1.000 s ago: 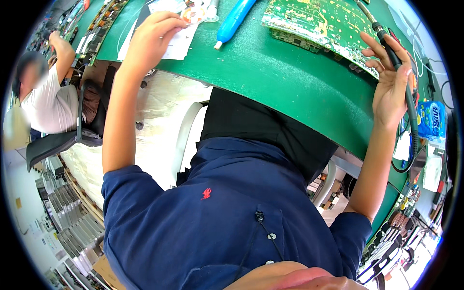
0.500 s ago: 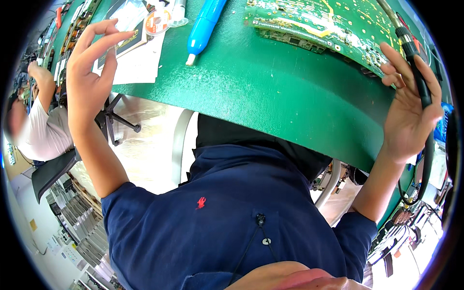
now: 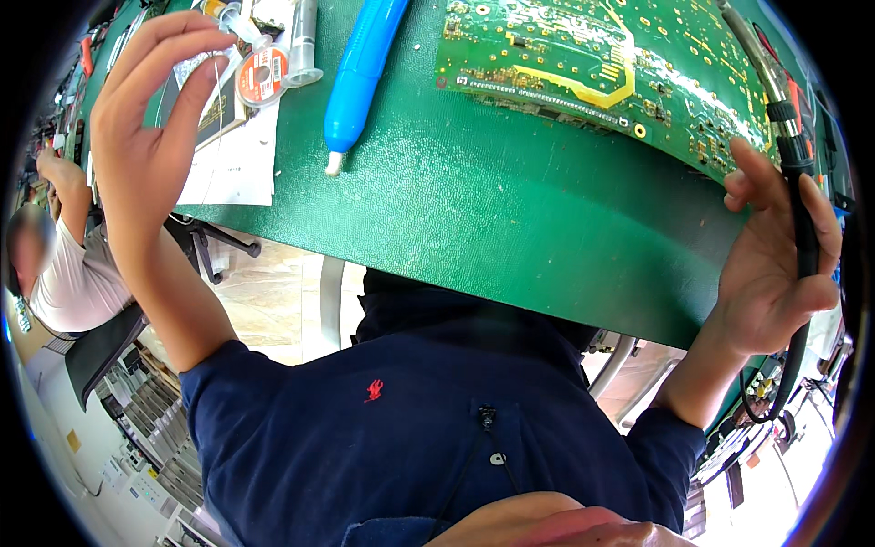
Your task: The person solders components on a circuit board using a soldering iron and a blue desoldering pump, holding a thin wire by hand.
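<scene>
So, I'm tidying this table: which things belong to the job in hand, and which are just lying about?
Likely in use:
- soldering iron, in the right hand
- circuit board nearby

Seemingly lying about:
- blue tool
- orange-labelled spool
- clear plastic tube
- white paper

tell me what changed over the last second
The left hand shows further left, opened wider. The right hand shows lower and further right. The view shifted, so the board and spool appear lower and further left. Unchanged: the right hand holds the iron; the spool stays near the left hand.
</scene>
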`<state>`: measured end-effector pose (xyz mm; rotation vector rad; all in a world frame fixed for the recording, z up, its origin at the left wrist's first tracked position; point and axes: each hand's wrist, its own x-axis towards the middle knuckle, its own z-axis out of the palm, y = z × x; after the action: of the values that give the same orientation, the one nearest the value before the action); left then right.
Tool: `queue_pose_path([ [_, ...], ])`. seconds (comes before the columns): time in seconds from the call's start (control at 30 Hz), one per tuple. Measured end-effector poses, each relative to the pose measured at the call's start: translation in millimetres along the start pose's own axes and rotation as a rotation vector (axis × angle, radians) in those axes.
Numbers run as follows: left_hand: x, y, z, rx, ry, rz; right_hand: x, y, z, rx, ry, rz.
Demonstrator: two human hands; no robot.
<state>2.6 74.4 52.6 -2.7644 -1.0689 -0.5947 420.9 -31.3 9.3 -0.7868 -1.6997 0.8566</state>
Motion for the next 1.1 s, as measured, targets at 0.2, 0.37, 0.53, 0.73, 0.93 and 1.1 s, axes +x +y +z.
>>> queue_pose_path([
  [0.2, 23, -7, 14, -0.072, -0.014, -0.017, 6, 2, 16, 0.018, 0.08, 0.009],
  [0.37, 27, 16, 20, -0.24, 0.039, -0.038, -6, -7, 17, 0.037, 0.19, 0.037],
  [0.53, 4, 24, 21, -0.325, 0.053, -0.173, -7, -5, 13, 0.06, 0.051, 0.021],
  [0.73, -21, 10, 4, -0.169, 0.323, -0.564, -4, -4, 16, 0.022, 0.072, 0.022],
  [0.93, 5, -28, -3, -0.109, 0.033, -0.763, -4, -7, 19, -0.1, 0.196, 0.091],
  [1.1, 34, -54, 25, 0.151, 0.022, -0.636, -1, -9, 23, -0.134, 0.223, 0.089],
])
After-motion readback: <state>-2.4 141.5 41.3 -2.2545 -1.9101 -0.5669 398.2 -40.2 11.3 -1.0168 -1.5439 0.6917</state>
